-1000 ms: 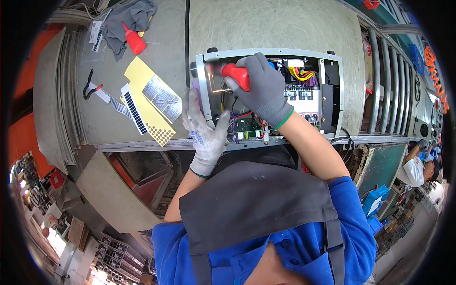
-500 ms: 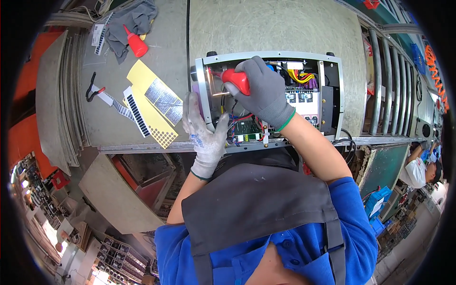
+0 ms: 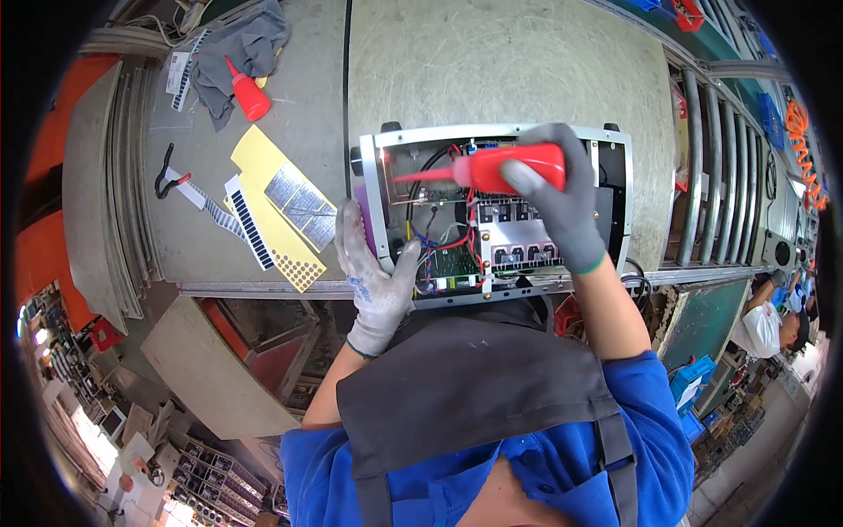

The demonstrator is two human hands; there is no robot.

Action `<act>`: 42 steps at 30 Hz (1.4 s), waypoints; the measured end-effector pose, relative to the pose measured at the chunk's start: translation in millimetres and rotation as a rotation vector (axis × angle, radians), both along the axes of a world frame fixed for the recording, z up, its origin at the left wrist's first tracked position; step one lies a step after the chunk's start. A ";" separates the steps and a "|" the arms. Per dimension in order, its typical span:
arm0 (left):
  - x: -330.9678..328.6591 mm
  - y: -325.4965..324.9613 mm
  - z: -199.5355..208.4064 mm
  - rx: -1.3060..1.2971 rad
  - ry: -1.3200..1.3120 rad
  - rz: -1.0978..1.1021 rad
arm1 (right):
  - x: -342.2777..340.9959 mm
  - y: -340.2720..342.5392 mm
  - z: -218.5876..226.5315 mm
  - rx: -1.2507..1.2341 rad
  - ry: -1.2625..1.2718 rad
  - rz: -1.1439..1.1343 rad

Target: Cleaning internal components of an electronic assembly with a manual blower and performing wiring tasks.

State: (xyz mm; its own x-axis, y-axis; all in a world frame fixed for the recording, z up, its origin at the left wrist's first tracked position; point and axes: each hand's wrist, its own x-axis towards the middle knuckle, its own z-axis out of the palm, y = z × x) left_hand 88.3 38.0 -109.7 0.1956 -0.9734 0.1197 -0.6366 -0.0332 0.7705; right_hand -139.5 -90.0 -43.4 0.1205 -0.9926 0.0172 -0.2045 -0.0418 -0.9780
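Right hand grips a smooth, tapered bottle, since shifted toward three o'clock. Left hand, spread, straddles a metal chassis

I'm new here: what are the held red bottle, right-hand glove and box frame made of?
Red bottle: probably glossy plastic, from its highlights.
Glove: seemingly matte cloth, dull and close-fitting.
Box frame: likely satin metal, from its grey sheen.

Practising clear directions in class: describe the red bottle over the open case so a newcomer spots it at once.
On the workbench, find the open metal case. Over it, the right hand holds a red bottle, nozzle pointing left. It is held, unlike the other red bottle by the grey cloth.
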 end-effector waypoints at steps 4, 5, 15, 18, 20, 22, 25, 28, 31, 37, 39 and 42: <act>0.4 -0.6 -0.6 -0.021 0.036 -0.028 | -21.1 -4.7 8.5 0.162 -0.039 0.059; 0.6 -1.1 -0.9 -0.007 0.041 -0.026 | -21.4 -7.6 7.2 0.041 0.026 0.141; 1.8 -0.4 -7.5 0.004 0.142 0.000 | -12.2 -22.0 14.1 -0.259 0.200 0.395; 1.9 -0.1 -9.7 -0.036 0.129 -0.014 | -13.7 -23.9 22.5 -0.303 0.242 0.445; 2.0 0.1 -9.7 0.021 0.158 0.010 | -12.9 -23.9 26.2 -0.318 0.268 0.456; 1.9 0.0 -8.9 0.018 0.131 0.004 | -8.0 -22.8 27.4 -0.382 0.332 0.506; 1.4 -0.4 -7.4 0.013 0.135 0.011 | 6.4 -19.9 27.5 -0.435 0.452 0.498; 1.0 -1.2 -6.5 0.034 0.172 0.017 | 23.2 -19.5 31.5 -0.487 0.576 0.508; 1.1 -1.3 -7.2 0.017 0.180 0.024 | 35.7 -25.0 36.4 -0.393 0.664 0.579; 3.8 -4.0 -9.8 -0.121 0.074 0.005 | 53.2 -30.7 29.4 -0.361 0.666 0.642; 4.4 -5.3 -10.5 -0.119 0.090 0.005 | 57.2 -30.9 22.5 -0.349 0.674 0.657; 4.6 -5.7 -11.1 -0.125 0.111 0.018 | 60.1 -31.9 14.2 -0.327 0.660 0.671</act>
